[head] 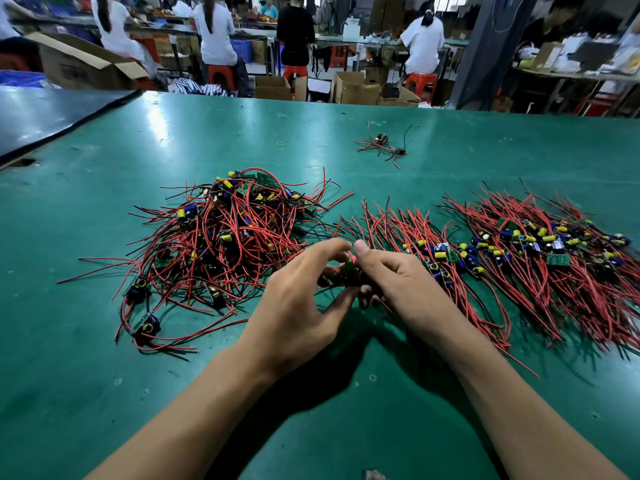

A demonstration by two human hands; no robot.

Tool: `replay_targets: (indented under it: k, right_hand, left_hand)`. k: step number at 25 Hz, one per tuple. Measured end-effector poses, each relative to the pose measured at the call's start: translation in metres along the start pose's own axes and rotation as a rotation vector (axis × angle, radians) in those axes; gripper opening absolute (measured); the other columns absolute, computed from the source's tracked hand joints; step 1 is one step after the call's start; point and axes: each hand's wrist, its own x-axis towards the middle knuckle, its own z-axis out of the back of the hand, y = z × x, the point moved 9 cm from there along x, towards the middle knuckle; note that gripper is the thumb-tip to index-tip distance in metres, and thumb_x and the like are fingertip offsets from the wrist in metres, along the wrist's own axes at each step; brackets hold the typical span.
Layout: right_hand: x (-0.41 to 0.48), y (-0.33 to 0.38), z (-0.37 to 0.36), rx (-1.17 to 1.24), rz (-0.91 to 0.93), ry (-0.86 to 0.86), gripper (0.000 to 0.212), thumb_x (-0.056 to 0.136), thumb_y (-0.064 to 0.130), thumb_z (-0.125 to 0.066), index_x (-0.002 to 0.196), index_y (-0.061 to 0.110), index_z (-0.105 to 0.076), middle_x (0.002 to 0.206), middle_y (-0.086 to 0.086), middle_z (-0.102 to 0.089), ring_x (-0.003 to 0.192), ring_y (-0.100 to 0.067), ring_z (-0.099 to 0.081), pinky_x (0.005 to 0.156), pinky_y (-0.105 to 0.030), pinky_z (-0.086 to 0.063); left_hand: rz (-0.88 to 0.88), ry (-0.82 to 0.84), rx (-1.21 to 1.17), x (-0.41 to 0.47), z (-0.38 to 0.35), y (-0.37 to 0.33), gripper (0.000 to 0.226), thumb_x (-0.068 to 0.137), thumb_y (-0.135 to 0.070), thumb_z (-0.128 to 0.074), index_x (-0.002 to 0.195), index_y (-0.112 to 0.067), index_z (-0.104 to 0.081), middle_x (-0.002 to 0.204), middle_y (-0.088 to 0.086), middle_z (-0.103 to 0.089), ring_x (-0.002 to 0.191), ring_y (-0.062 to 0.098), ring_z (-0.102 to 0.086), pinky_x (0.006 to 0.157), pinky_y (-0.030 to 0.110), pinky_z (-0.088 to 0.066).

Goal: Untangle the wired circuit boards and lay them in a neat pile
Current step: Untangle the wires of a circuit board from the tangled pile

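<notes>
Left hand [294,299] and right hand [398,282], fingers curled, pinch one circuit board [349,271] at frame centre above the desk [104,375]; I judge it mid-untangling, next laying it on the combed pile [540,247] at right.

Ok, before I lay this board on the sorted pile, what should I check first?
1. Grip on the board: ok, left hand and right hand both hold it.
2. Its wires free of the tangled heap: cannot tell, the hands hide them.
3. Sorted pile beside the right hand, wires lined up: ok.
4. All boards gathered: not ok, stray boards lie apart at the far side.
</notes>
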Motion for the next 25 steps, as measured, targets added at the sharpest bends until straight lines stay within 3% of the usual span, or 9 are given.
replay_targets:
  k: [6, 10, 14, 18, 20, 22, 25]
  right_hand:
    - [-0.002, -0.007, -0.008, 0.275, -0.11, 0.139, 0.026, 0.078, 0.036, -0.072, 0.092, 0.014, -0.078, 0.073, 0.004, -0.066, 0.061, -0.004, -0.053, 0.055, -0.014, -0.041]
    - [0.003, -0.007, 0.001, 0.514, -0.143, 0.049, 0.022, 0.076, 0.032, -0.069, 0.088, 0.016, -0.079, 0.087, -0.002, -0.073, 0.072, -0.01, -0.064, 0.064, -0.022, -0.048]
    - [0.006, -0.007, 0.017, 0.825, -0.193, -0.038, 0.027, 0.084, 0.031, -0.058, 0.093, 0.012, -0.076, 0.087, -0.004, -0.072, 0.074, -0.015, -0.065, 0.072, -0.028, -0.047]
    - [0.004, -0.008, 0.009, 1.019, -0.278, 0.017, 0.028, 0.09, 0.03, -0.053, 0.089, 0.009, -0.072, 0.079, -0.001, -0.059, 0.066, -0.014, -0.052, 0.066, -0.027, -0.043]
    - [0.001, -0.007, -0.001, 1.005, -0.314, 0.088, 0.028, 0.093, 0.029, -0.051, 0.09, 0.008, -0.07, 0.076, 0.0, -0.055, 0.062, -0.012, -0.048, 0.062, -0.027, -0.042]
    - [-0.003, -0.01, -0.017, 0.894, -0.352, 0.139, 0.029, 0.088, 0.028, -0.054, 0.081, 0.01, -0.075, 0.072, -0.001, -0.06, 0.057, -0.011, -0.051, 0.058, -0.025, -0.046]
    - [-0.01, -0.016, -0.036, 0.798, -0.416, 0.179, 0.021, 0.09, 0.024, -0.056, 0.087, 0.009, -0.07, 0.066, -0.002, -0.065, 0.051, -0.008, -0.056, 0.055, -0.02, -0.049]
  left_hand:
    - [0.024, -0.106, -0.058, 0.0, 0.008, 0.004, 0.045, 0.074, -0.008, -0.083, 0.111, -0.007, -0.057, 0.107, 0.001, -0.054, 0.077, 0.007, -0.066, 0.075, 0.026, -0.055]
    - [0.071, -0.156, -0.058, 0.0, 0.013, 0.007, 0.035, 0.076, -0.014, -0.082, 0.1, -0.009, -0.057, 0.098, 0.001, -0.05, 0.072, 0.009, -0.063, 0.071, 0.029, -0.054]
    - [0.117, -0.158, -0.081, 0.0, 0.011, 0.01, 0.013, 0.09, -0.021, -0.067, 0.087, -0.009, -0.062, 0.079, 0.0, -0.06, 0.069, 0.014, -0.061, 0.066, 0.037, -0.051]
    - [0.393, -0.088, -0.407, -0.008, -0.004, 0.03, 0.038, 0.099, -0.033, -0.044, 0.083, -0.007, -0.067, 0.067, 0.009, -0.067, 0.062, 0.027, -0.066, 0.061, 0.045, -0.052]
    - [0.472, -0.071, -0.472, -0.01, -0.01, 0.036, 0.036, 0.101, -0.031, -0.047, 0.093, -0.006, -0.071, 0.076, 0.009, -0.072, 0.069, 0.025, -0.071, 0.065, 0.042, -0.055]
    - [0.466, -0.021, -0.436, -0.008, -0.015, 0.037, 0.02, 0.096, -0.022, -0.059, 0.105, -0.011, -0.072, 0.091, 0.0, -0.076, 0.084, 0.014, -0.072, 0.078, 0.032, -0.057]
    - [0.497, -0.017, -0.499, -0.007, -0.018, 0.041, 0.017, 0.091, -0.016, -0.063, 0.106, -0.017, -0.071, 0.1, -0.004, -0.075, 0.091, -0.002, -0.067, 0.086, 0.02, -0.053]
